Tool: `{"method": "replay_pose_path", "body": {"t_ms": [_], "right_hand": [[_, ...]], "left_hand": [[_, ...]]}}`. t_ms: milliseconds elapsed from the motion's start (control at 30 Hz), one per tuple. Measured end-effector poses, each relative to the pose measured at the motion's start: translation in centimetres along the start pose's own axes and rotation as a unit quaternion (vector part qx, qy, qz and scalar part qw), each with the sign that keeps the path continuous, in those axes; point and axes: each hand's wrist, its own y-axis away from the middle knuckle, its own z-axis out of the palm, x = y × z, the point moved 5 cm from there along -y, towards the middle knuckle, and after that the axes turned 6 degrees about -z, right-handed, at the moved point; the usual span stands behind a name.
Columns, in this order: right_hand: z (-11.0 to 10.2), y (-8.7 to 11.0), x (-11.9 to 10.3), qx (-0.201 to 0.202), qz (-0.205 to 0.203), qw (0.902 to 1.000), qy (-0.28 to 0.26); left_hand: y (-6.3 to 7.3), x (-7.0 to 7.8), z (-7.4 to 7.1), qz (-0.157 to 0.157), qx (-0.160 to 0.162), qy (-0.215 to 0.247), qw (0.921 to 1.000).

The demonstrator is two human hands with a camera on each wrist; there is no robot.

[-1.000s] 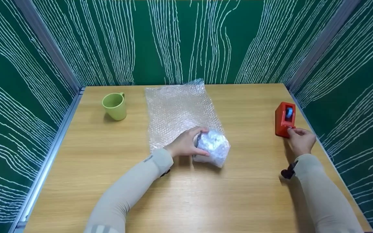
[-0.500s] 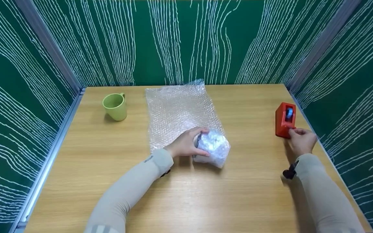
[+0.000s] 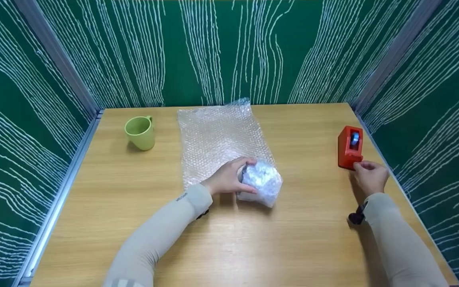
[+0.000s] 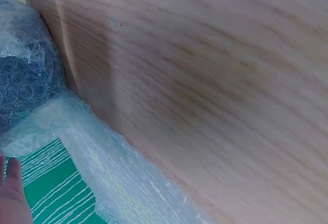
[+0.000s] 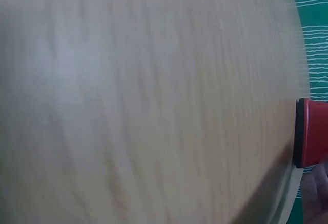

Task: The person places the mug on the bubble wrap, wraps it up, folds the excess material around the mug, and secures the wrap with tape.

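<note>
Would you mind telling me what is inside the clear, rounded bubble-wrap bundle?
All that shows through the bundle, held by the left hand, is a dark patch; anything inside is covered and can't be identified.

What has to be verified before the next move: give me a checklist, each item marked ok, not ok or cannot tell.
1. Left grip holding the wrapped bundle: ok, thumb and fingers curve round its side.
2. Right grip at the front of the red tape dispenser: ok.
3. Tape strip pinched in the right grip: cannot tell, too small to see.
4. Tape roll loaded: ok, it shows inside the dispenser.
5. Bundle separate from the flat bubble wrap: cannot tell, where they meet is hidden.
6. Green mug clear of both grips: ok, upright at far left.
</note>
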Motion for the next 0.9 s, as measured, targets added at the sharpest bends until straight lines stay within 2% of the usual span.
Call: {"method": "replay_pose_path", "body": {"t_ms": [233,367,533,800,900], "right_hand": [[-0.2,0.8,-1.3,0.01,-0.028,0.9992,-0.026],[-0.2,1.1,-2.0,0.013,-0.044,0.9989,-0.006],[0.0,1.5,-3.2,0.011,-0.064,0.9979,-0.001],[0.9,2.5,-4.5,-0.008,-0.079,0.9965,-0.028],[1.5,2.6,-5.3,0.001,-0.114,0.993,-0.032]], "left_hand": [[0.1,0.0,0.0,0.001,0.002,0.0,1.0],[0.1,0.0,-0.1,-0.001,0.003,0.005,1.0],[0.2,0.0,-0.1,-0.005,0.001,-0.001,1.0],[0.2,0.1,0.1,0.002,0.0,-0.001,1.0],[0.1,0.0,0.0,-0.001,-0.001,0.001,1.0]]}}
